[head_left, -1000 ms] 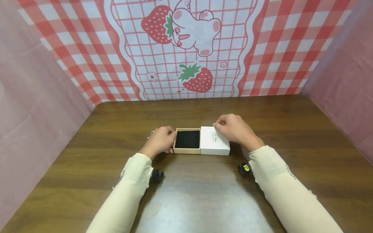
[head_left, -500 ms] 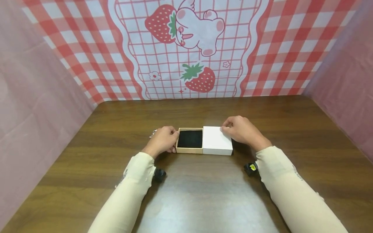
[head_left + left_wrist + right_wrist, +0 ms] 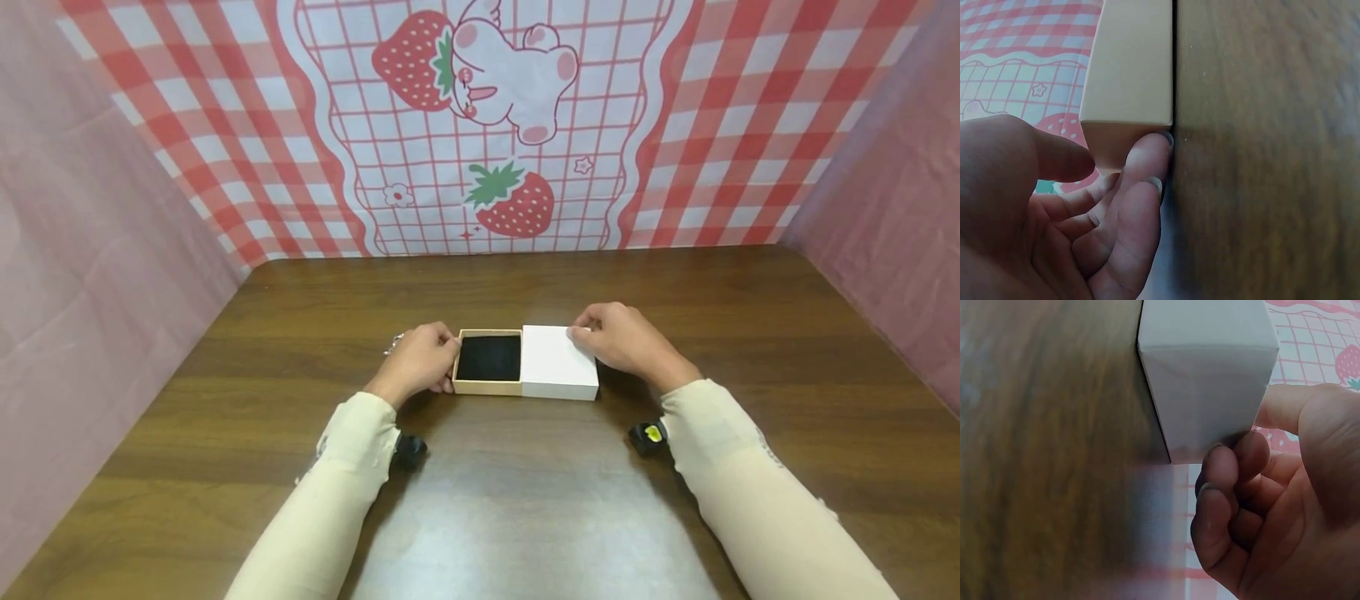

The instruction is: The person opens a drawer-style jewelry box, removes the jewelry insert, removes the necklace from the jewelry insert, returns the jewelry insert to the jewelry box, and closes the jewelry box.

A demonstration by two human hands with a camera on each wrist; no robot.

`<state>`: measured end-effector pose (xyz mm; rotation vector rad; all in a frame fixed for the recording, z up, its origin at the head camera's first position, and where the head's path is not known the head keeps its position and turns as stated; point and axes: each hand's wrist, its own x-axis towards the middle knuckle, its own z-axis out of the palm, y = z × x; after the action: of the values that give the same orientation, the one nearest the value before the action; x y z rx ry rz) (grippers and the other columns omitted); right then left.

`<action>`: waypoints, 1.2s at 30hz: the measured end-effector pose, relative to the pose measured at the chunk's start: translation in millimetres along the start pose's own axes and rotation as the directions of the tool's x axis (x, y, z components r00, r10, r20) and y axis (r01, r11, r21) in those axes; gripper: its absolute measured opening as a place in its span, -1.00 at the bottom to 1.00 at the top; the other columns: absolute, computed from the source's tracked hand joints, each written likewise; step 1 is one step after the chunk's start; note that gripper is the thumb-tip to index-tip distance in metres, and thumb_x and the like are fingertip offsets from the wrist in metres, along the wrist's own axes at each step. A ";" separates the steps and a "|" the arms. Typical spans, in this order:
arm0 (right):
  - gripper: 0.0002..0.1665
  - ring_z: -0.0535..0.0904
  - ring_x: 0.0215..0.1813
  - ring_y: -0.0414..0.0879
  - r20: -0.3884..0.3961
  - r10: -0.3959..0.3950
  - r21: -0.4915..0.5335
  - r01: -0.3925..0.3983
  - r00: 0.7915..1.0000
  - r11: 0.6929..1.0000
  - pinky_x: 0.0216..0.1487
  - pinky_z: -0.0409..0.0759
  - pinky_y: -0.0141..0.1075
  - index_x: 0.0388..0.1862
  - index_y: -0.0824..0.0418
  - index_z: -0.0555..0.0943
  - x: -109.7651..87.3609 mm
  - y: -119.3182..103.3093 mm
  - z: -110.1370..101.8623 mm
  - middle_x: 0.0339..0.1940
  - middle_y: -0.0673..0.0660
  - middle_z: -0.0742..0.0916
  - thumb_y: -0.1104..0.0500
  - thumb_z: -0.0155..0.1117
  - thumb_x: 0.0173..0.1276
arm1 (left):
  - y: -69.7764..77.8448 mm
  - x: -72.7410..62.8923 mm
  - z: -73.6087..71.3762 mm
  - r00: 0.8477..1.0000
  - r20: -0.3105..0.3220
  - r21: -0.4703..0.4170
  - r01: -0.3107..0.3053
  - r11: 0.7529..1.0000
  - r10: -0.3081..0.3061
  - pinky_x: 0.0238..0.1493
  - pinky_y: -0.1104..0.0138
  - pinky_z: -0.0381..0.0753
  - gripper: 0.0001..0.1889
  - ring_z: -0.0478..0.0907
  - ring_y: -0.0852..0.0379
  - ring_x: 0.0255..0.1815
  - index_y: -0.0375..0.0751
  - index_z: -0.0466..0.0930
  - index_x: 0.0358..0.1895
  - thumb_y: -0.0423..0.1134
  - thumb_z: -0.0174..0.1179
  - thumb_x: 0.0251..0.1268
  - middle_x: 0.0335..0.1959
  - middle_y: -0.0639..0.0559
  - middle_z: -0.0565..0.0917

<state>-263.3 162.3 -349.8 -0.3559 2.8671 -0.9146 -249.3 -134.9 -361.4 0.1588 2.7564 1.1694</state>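
Observation:
A small open box [image 3: 487, 388] of tan card, with a black pad [image 3: 489, 358] inside, lies on the table. Against its right side sits a white box lid [image 3: 558, 358], top up. My left hand [image 3: 415, 358] grips the left end of the box, thumb at the rim; the left wrist view shows its fingertips [image 3: 1150, 150] low on the end wall. On the lid's right side, my right hand [image 3: 626, 340] holds on with the thumb over the top. Its curled fingers [image 3: 1219, 469] meet the lid's side in the right wrist view.
Behind the left hand lies a small shiny silver thing [image 3: 393, 342], mostly hidden. The brown wooden table [image 3: 480, 492] ends at a red checked strawberry cloth [image 3: 517, 204] at the back. Pink cloth [image 3: 97, 250] hangs on both sides.
My right hand has slid a little rightward along the lid to its right edge. Print seen on the lid's top a second ago no longer shows. The left hand stays at the box.

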 end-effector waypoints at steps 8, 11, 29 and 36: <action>-0.58 0.56 -0.09 0.08 0.009 -0.019 0.016 0.018 1.000 1.000 0.00 0.55 0.01 0.07 0.30 0.65 0.6 5.0 1.2 -0.05 0.23 0.70 0.00 0.14 0.52 | 0.4 0.3 1.5 1.000 0.003 0.026 -0.018 1.000 0.018 -0.59 0.29 0.63 -0.74 0.64 0.10 -0.68 -0.26 0.60 -0.07 -0.13 0.07 0.52 -0.64 -0.04 0.65; -0.59 0.55 -0.09 0.08 0.011 -0.032 0.020 0.032 0.999 0.999 -0.01 0.55 0.00 0.08 0.30 0.65 1.0 6.0 2.0 -0.05 0.24 0.70 0.00 0.13 0.54 | -0.1 -0.1 1.6 0.999 0.008 0.051 -0.033 0.998 0.032 -0.59 0.29 0.61 -0.73 0.63 0.11 -0.69 -0.27 0.62 -0.05 -0.10 0.15 0.48 -0.65 0.00 0.65; -0.57 0.57 -0.18 0.05 0.078 0.039 0.102 -0.047 0.996 0.994 -0.15 0.58 -0.16 0.12 0.26 0.61 -0.2 4.0 1.7 -0.10 0.21 0.67 -0.04 0.14 0.54 | -1.4 1.0 0.8 0.999 -0.008 0.073 -0.036 0.997 0.037 -0.54 0.27 0.59 -0.69 0.62 0.13 -0.68 -0.23 0.65 0.06 -0.08 0.14 0.50 -0.67 0.05 0.65; -0.57 0.56 -0.21 0.04 0.073 0.044 0.102 -0.051 0.996 0.993 -0.19 0.56 -0.17 0.11 0.26 0.61 0.1 4.3 2.6 -0.16 0.20 0.67 -0.05 0.14 0.54 | -1.9 0.9 0.1 0.999 0.012 0.070 -0.039 0.997 0.039 -0.54 0.27 0.59 -0.70 0.62 0.13 -0.67 -0.23 0.65 0.04 -0.08 0.15 0.49 -0.65 0.03 0.65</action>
<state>-263.8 164.2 -354.4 -0.3024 2.7385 -1.0167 -250.3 -136.1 -363.0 0.2268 2.7989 1.0780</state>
